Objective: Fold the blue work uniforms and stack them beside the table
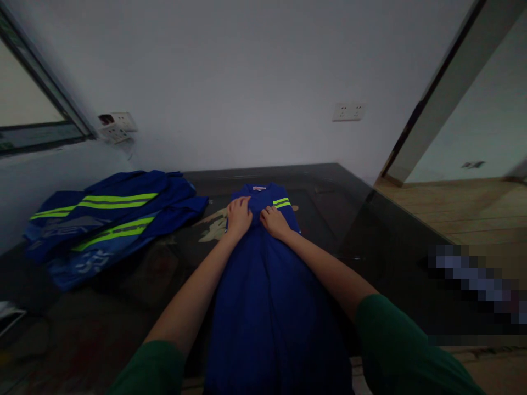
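Observation:
A blue shirt point(265, 192) with a collar label and yellow-green stripes lies on the dark table, its neck toward the wall. A long piece of plain blue cloth point(263, 307) runs from it down toward me and over the near edge; whether it is a separate garment I cannot tell. My left hand point(239, 215) is on the left side of the blue cloth, fingers curled and gripping. On the right, my right hand point(275, 221) pinches the cloth just below the stripes. Both hands are close together, and the fingertips are partly hidden in the fabric.
A loose pile of blue clothes point(119, 211) with yellow-green stripes lies at the left of the dark table point(349, 219). Behind the table stands a white wall with a socket point(348, 112). A blurred-out object point(473, 280) is at the right edge.

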The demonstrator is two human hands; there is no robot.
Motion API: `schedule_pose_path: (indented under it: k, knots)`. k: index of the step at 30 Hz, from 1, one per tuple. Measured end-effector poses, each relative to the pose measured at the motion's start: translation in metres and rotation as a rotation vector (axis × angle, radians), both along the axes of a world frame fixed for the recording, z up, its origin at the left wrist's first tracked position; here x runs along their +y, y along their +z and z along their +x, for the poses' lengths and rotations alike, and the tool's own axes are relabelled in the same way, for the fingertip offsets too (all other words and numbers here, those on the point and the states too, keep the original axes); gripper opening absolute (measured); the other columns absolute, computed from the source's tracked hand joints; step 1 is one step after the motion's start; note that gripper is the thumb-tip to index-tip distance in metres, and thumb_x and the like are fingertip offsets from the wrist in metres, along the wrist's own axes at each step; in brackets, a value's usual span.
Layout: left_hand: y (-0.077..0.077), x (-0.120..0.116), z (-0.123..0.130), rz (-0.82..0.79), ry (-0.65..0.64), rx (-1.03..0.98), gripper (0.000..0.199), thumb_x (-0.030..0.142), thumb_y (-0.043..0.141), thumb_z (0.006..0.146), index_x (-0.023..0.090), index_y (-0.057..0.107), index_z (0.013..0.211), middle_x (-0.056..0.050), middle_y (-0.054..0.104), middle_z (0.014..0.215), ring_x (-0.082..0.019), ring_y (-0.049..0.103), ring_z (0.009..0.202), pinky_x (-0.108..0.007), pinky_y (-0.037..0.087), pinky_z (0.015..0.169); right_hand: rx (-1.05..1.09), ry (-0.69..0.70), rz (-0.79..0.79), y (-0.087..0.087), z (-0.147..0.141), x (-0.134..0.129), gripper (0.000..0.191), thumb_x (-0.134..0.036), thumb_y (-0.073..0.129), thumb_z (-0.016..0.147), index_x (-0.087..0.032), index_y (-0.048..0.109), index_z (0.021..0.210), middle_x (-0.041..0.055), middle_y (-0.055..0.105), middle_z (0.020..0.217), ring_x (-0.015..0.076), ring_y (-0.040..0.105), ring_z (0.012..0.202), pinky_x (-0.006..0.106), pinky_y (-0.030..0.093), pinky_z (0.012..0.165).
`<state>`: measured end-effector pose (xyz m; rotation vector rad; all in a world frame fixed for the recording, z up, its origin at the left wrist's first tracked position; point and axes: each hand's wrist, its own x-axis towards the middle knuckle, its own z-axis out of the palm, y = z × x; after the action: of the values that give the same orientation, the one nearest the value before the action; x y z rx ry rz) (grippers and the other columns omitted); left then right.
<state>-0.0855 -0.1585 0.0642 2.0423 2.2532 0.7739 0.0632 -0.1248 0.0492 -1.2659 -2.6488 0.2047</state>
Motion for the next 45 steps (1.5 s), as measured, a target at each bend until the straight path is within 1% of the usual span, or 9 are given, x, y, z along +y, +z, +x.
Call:
schedule_pose_path:
  k: [3, 8, 15, 24, 28, 31, 34, 39, 45]
  knots:
    - [-0.002, -0.004, 0.021, -0.183, -0.217, -0.001, 0.039, 0.02, 0.039, 0.094, 0.014, 0.055, 0.129, -0.011, 0.058, 0.131, -0.021, 0.051, 0.124, -0.035, 0.035, 0.109, -0.018, -0.015, 0.054, 0.009, 0.007, -0.008, 0.032, -0.02, 0.034, 0.098, -0.013, 0.058, 0.118, 0.0146, 0.059, 0.118, 0.0242, 0.05, 0.11, 0.037, 0.042, 0.094]
    - [-0.018, -0.011, 0.025, -0.367, -0.218, 0.069, 0.045, 0.027, 0.032, 0.098, 0.016, 0.045, 0.139, -0.011, 0.042, 0.147, -0.027, 0.037, 0.137, -0.048, 0.03, 0.111, 0.082, -0.012, -0.029, 0.029, 0.042, -0.051, 0.038, -0.024, 0.039, 0.097, -0.014, 0.052, 0.131, 0.0145, 0.053, 0.133, 0.0242, 0.046, 0.124, 0.039, 0.043, 0.1]
    - [-0.018, -0.016, 0.023, -0.316, -0.205, 0.038, 0.043, 0.021, 0.035, 0.096, 0.018, 0.048, 0.137, -0.012, 0.045, 0.145, -0.026, 0.038, 0.136, -0.049, 0.031, 0.11, 0.067, 0.201, -0.063, 0.039, 0.106, -0.145, 0.048, -0.04, 0.049, 0.094, -0.021, 0.049, 0.137, 0.0137, 0.041, 0.147, 0.0288, 0.036, 0.137, 0.05, 0.035, 0.109]
    - [0.013, -0.046, 0.014, -0.099, -0.627, 0.092, 0.036, 0.011, 0.041, 0.09, 0.015, 0.061, 0.12, -0.011, 0.054, 0.137, -0.019, 0.046, 0.13, -0.04, 0.035, 0.111, 0.093, 0.288, -0.037, 0.063, 0.117, -0.168, 0.039, -0.03, 0.052, 0.093, -0.018, 0.056, 0.129, 0.0143, 0.051, 0.139, 0.0266, 0.045, 0.131, 0.048, 0.039, 0.107]
    - [0.056, -0.092, 0.002, -0.061, -0.756, 0.065, 0.033, 0.015, 0.038, 0.093, 0.017, 0.062, 0.116, -0.008, 0.063, 0.124, -0.017, 0.057, 0.117, -0.038, 0.043, 0.103, 0.221, 0.448, -0.079, 0.088, 0.146, -0.206, 0.032, -0.02, 0.046, 0.094, -0.018, 0.059, 0.123, 0.0119, 0.061, 0.126, 0.0202, 0.057, 0.117, 0.038, 0.05, 0.097]
    - [0.092, -0.157, -0.003, -0.119, -0.95, 0.092, 0.033, 0.023, 0.041, 0.096, 0.022, 0.057, 0.124, -0.006, 0.063, 0.126, -0.017, 0.057, 0.117, -0.037, 0.043, 0.103, 0.249, 0.482, -0.119, 0.094, 0.183, -0.241, 0.036, -0.014, 0.044, 0.091, -0.02, 0.058, 0.123, 0.0097, 0.061, 0.126, 0.0168, 0.057, 0.116, 0.033, 0.051, 0.095]
    - [0.108, -0.228, -0.01, -0.215, -1.089, 0.189, 0.044, 0.038, 0.052, 0.093, 0.025, 0.049, 0.135, -0.008, 0.055, 0.137, -0.021, 0.053, 0.123, -0.037, 0.039, 0.107, 0.195, 0.406, -0.042, 0.083, 0.216, -0.267, 0.053, -0.002, 0.039, 0.086, -0.022, 0.051, 0.133, 0.0089, 0.055, 0.135, 0.0165, 0.049, 0.126, 0.034, 0.05, 0.098]
    - [0.081, -0.297, -0.021, -0.245, -1.135, 0.344, 0.062, 0.021, 0.06, 0.089, 0.037, 0.036, 0.143, -0.002, 0.037, 0.151, -0.021, 0.034, 0.139, -0.04, 0.029, 0.115, -0.031, 0.195, 0.213, 0.052, 0.219, -0.282, 0.076, 0.005, 0.04, 0.082, -0.033, 0.03, 0.147, 0.0093, 0.038, 0.15, 0.0247, 0.039, 0.136, 0.05, 0.043, 0.103]
    - [0.059, -0.309, -0.017, -0.025, -1.011, 0.297, 0.046, 0.01, 0.043, 0.095, 0.025, 0.045, 0.138, -0.005, 0.056, 0.136, -0.018, 0.042, 0.134, -0.041, 0.036, 0.112, -0.047, 0.166, 0.224, 0.048, 0.179, -0.277, 0.072, -0.007, 0.048, 0.086, -0.034, 0.026, 0.149, 0.0079, 0.032, 0.153, 0.0305, 0.033, 0.138, 0.057, 0.039, 0.104]
